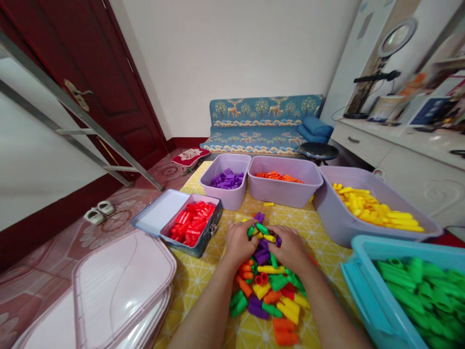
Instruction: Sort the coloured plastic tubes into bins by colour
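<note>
A mixed pile of small hollow plastic tubes [271,296], shaped like marker caps, lies on the yellow tablecloth [196,286] in front of me. They are green, yellow, orange, purple and red. My left hand [240,242] curls around the far left part of the pile. From the other side my right hand [289,246] bends its fingers around the same part. Several green, yellow and purple tubes sit between the two hands, against the fingers. The fingertips are partly hidden by the tubes.
Sorted tubes fill containers around the pile: purple tubes in a lilac bin [234,199], orange in another bin [283,194], yellow in a larger bin [332,220], green in a teal bin [374,300], red in an open hinged box [199,248]. Stacked lids [123,286] lie left.
</note>
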`<state>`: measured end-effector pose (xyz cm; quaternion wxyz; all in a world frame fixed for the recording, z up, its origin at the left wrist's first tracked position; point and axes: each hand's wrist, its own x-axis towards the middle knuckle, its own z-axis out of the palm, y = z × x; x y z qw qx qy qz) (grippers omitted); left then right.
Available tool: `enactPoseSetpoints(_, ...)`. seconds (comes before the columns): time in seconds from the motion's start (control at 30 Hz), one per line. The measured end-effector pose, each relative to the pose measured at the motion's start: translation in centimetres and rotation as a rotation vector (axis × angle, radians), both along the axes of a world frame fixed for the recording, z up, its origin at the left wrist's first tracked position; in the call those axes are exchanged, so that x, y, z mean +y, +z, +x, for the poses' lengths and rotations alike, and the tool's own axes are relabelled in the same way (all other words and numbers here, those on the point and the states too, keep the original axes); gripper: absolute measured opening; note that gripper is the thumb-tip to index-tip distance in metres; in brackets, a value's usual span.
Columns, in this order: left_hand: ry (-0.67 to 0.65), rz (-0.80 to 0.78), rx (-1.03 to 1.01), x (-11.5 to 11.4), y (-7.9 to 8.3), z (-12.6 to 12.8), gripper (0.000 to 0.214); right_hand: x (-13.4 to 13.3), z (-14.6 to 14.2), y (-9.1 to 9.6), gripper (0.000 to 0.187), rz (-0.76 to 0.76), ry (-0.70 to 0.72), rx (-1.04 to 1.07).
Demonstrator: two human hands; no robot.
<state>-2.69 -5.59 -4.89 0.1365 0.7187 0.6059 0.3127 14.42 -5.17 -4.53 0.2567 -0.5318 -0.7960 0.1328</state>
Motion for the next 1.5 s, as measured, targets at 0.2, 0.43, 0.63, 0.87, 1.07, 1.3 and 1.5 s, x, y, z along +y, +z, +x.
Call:
enactPoseSetpoints(0.2, -0.02, 0.01, -0.023, 0.0, -0.4, -0.3, 0.049, 0.0, 0.1, -0.3, 0.028, 0.041, 0.027, 0.065)
enactPoseSetpoints(0.43, -0.054, 0.032, -0.046, 0.1, -0.8, -0.4, 0.046, 0.0, 0.7, 0.3, 0.022, 0.123, 0.056, 0.116)
enactPoseSetpoints(0.63, -0.061, 0.045, -0.063, 0.3, -0.9, -0.4, 0.047, -0.6, 1.2, 3.1, 0.029, 0.058, -0.024, 0.292)
enactPoseSetpoints(0.87, -0.046, 0.021, -0.053, 0.3, -0.7, -0.3, 0.044, -0.6, 1.2, 5.6, 0.045, 0.087, -0.283, 1.222)
enactPoseSetpoints(1.07, -0.052, 0.009, -0.074, 0.5, -0.7, -0.4, 0.045, 0.1, 0.6, 5.9, 0.068, 0.277, -0.271, 1.475)
enactPoseSetpoints(1.3, -0.022, 0.006, -0.117, 0.4, -1.2, -0.4, 0.041, 0.9, -1.1, 1.3, 0.033, -0.185, -0.052, 0.699)
enactPoseSetpoints(1.5, -0.086, 0.005, -0.351, 0.5, -1.1, -0.4, 0.042, 0.0, -1.9, 0.5, 0.049, -0.115, 0.06, 0.122)
